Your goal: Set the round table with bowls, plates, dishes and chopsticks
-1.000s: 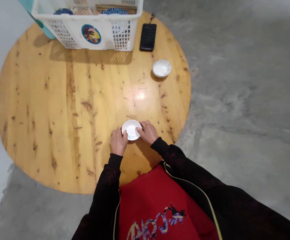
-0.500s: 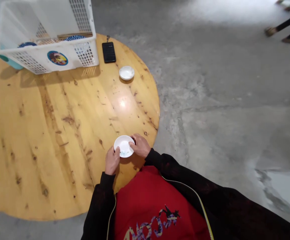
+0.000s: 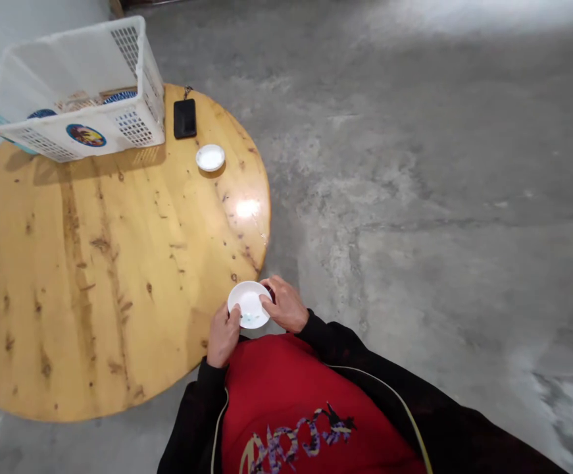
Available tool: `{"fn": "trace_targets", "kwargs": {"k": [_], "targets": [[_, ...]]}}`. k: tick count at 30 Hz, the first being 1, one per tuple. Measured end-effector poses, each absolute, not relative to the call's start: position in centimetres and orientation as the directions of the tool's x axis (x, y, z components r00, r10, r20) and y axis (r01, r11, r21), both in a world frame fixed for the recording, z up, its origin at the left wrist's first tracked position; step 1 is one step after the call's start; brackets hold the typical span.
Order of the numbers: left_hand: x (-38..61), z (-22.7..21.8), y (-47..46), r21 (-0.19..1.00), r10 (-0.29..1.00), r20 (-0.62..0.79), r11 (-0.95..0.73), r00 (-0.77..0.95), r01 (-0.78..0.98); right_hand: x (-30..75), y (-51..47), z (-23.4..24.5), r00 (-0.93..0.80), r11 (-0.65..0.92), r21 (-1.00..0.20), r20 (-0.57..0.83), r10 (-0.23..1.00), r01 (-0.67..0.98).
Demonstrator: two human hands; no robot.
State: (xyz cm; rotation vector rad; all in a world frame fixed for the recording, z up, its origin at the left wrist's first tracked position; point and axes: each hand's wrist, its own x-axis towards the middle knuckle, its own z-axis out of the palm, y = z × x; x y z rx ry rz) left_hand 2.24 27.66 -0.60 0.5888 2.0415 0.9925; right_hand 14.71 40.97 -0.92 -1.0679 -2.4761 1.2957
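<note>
While both hands close on it from opposite sides, the saucer [image 3: 249,305] lies directly between them, at the table's [image 3: 93,263] edge closest to the person. The left hand [image 3: 223,336] pinches the rim from the near left, thumb on top and fingers curled beneath. The right hand [image 3: 283,306] grips the far right rim, its fingertips lying over the lip. Neither hand is nearer than the other: each touches the rim, and the dish spans the gap between them. Being round, the saucer has no long axis; the line between the two grips runs slantwise, from near left to far right. Whether it rests on the wood or is held just above it cannot be told from this view.

The saucer is small, shallow and white, with a glossy inside and a faint bluish mark near the lip on the person's side. It looks empty otherwise.

Ahead of the hands and a little to the left, well apart from them, a second saucer [image 3: 210,158] of the same sort sits on the table. Just beyond that lies a dark phone [image 3: 185,118], flat, with a short strap at its far end. To the left of the phone stands a white slatted basket [image 3: 74,85] with a round sticker on its near wall and blue-rimmed dishes inside. To the right of the hands is bare grey floor [image 3: 414,197]. Below the hands, black sleeves run back to a red top [image 3: 291,408].
</note>
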Motion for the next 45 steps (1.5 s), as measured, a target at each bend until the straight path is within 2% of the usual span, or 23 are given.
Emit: {"fn": "trace_targets", "kwargs": {"k": [8,13,19,28,37,45], "targets": [[13.3,0.8,37.9,0.733,0.738,-0.457,0.629,-0.497,0.259,26.9,50.5,-0.7,-0.685,0.324,-0.772,-0.190,0.703,0.546],[14.4,1.5,41.1,0.679,0.715,-0.460,0.666,-0.528,0.311,27.8,53.6,-1.0,-0.685,0.284,-0.810,-0.187,0.704,0.513],[13.5,1.1,44.7,0.680,0.681,-0.438,0.678,-0.587,0.279,26.1,57.9,-1.4,-0.714,0.253,-0.844,-0.201,0.670,0.474],[7.2,0.0,52.3,0.749,0.632,-0.395,0.642,-0.667,0.165,18.1,67.1,-1.7,-0.778,0.356,-0.818,-0.167,0.606,0.452],[-2.8,1.2,57.3,0.828,0.428,-0.364,0.555,-0.827,-0.077,4.6,73.7,-0.9,-0.871,0.453,-0.823,-0.098,0.482,0.343],[-10.0,1.7,59.9,0.796,0.322,-0.281,0.605,-0.904,-0.032,-4.9,77.0,-1.1,-0.920,0.560,-0.777,-0.062,0.387,0.288]]}}
